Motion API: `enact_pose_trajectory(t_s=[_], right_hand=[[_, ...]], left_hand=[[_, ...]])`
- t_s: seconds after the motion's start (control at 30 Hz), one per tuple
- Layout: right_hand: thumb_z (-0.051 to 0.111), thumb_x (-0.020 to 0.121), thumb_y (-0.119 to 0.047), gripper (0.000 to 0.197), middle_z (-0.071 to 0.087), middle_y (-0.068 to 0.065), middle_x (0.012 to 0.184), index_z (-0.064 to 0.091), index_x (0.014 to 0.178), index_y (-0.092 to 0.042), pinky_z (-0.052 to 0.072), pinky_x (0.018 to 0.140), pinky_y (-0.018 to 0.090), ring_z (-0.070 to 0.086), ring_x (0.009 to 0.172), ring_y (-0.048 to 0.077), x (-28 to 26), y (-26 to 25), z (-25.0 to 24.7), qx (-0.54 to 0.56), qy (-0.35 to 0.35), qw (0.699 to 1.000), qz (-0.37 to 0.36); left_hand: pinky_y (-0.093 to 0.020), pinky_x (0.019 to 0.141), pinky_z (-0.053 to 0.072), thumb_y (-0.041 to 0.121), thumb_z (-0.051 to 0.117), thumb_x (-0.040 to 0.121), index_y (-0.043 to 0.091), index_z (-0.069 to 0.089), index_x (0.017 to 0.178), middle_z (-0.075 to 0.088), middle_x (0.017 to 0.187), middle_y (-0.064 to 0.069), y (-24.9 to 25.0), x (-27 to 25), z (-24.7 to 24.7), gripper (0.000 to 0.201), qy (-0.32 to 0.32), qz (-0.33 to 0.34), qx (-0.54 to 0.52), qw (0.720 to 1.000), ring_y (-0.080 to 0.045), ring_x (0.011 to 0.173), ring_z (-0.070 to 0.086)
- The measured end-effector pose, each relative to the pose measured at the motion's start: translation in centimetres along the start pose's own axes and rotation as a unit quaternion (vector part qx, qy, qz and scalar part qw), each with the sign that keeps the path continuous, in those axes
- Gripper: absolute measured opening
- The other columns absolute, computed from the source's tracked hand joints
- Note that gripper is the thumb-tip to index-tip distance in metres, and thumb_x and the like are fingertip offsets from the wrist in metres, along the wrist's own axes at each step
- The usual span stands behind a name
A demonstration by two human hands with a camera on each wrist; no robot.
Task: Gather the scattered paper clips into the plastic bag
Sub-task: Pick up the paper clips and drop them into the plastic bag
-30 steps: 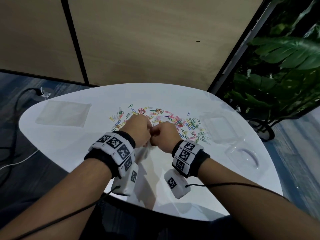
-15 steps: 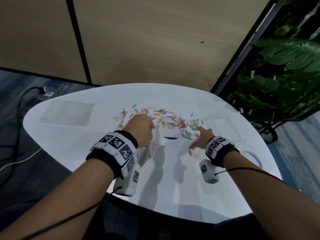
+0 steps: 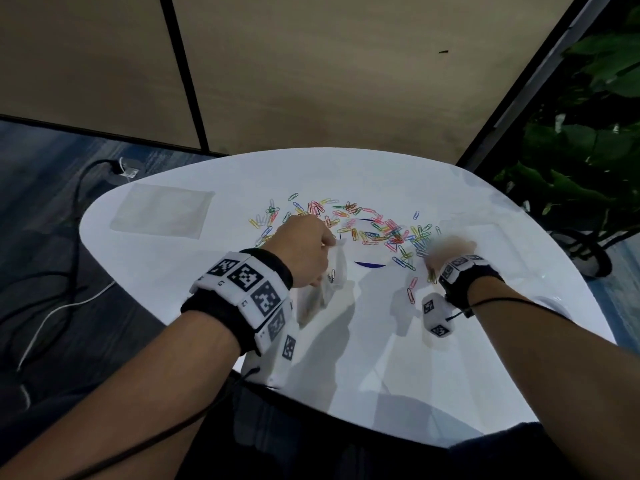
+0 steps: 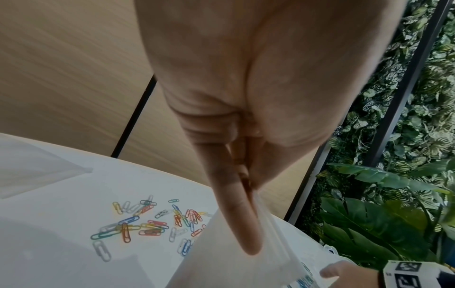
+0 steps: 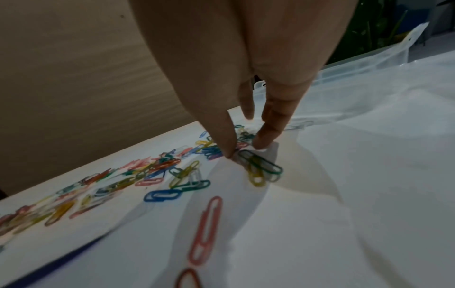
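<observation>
Many coloured paper clips lie scattered in a band across the white table. My left hand pinches the top edge of a small clear plastic bag, which hangs down to the table; a few clips show inside it. In the left wrist view my thumb and fingers clamp the plastic bag. My right hand, blurred, reaches down at the right end of the pile. Its straight fingertips touch the table beside a green and a yellow clip. It holds nothing.
A second flat plastic bag lies at the table's far left. Clear plastic containers stand at the right edge, beyond my right hand. A few loose clips lie nearer me. Leafy plants stand right of the table.
My right hand left the bag's mouth by my left hand and swung right to the end of the clip pile. My left hand kept holding the bag in place.
</observation>
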State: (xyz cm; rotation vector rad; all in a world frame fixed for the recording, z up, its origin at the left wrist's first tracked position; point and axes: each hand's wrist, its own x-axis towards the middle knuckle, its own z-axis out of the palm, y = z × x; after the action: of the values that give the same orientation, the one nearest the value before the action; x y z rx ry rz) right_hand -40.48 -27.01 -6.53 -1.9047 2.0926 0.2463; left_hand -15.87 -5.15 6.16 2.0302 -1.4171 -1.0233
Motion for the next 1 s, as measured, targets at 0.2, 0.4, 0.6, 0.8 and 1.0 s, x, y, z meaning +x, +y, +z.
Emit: enact_pose_trajectory(t_s=[0.2,0.4,0.6,0.8,1.0], right_hand=[[0.055,0.088,-0.027,0.061,0.037,0.012,0.137,0.032,0.144,-0.036,0.043,0.101,0.050,0.042,0.121,0.042,-0.2,-2.0,0.8,-0.119,0.022,0.990,-0.073],[0.055,0.096,-0.035,0.035,0.071,0.016,0.101,0.071,0.098,-0.004,0.056,0.081,0.033,0.065,0.095,0.031,-0.5,-2.7,-0.1,-0.081,0.046,0.987,-0.133],[0.074,0.081,-0.045,0.033,0.076,0.006,0.080,0.079,0.081,-0.013,0.058,0.078,0.029,0.070,0.076,0.020,-0.2,-0.7,-0.5,0.117,-0.005,0.990,-0.076],[0.070,0.088,-0.013,0.015,0.072,0.016,0.100,0.072,0.096,0.000,0.058,0.088,0.032,0.069,0.089,0.023,-5.7,-2.6,-3.6,0.438,-0.144,0.886,-0.055],[0.068,0.085,0.003,0.003,0.070,0.013,0.074,0.071,0.084,0.003,0.061,0.074,0.026,0.068,0.067,0.018,-15.7,-6.6,-4.4,0.589,-0.253,0.759,-0.115]], left_hand=[[-0.038,0.073,0.064,0.007,0.044,0.101,0.010,0.060,0.132,0.073,0.087,-0.015,-0.6,0.1,-0.1,0.035,0.003,-0.014,-0.009,1.000,-0.026,0.069,0.075],[-0.040,0.071,0.064,0.008,0.045,0.100,0.006,0.060,0.131,0.073,0.085,-0.019,-0.3,0.3,0.3,0.034,0.009,-0.014,-0.011,1.000,-0.032,0.072,0.075],[-0.036,0.068,0.064,0.007,0.047,0.100,0.007,0.059,0.131,0.073,0.086,-0.020,-0.2,0.6,0.4,0.034,-0.003,-0.031,-0.011,0.999,-0.031,0.073,0.075],[-0.039,0.068,0.064,0.004,0.046,0.100,0.004,0.064,0.123,0.073,0.079,-0.019,0.3,1.1,1.1,0.030,-0.004,-0.062,-0.001,0.998,-0.028,0.061,0.071],[-0.046,0.069,0.064,-0.008,0.044,0.094,-0.002,0.067,0.084,0.066,0.074,-0.018,1.7,0.4,1.4,0.025,-0.008,-0.042,0.015,0.999,-0.032,0.066,0.073]])
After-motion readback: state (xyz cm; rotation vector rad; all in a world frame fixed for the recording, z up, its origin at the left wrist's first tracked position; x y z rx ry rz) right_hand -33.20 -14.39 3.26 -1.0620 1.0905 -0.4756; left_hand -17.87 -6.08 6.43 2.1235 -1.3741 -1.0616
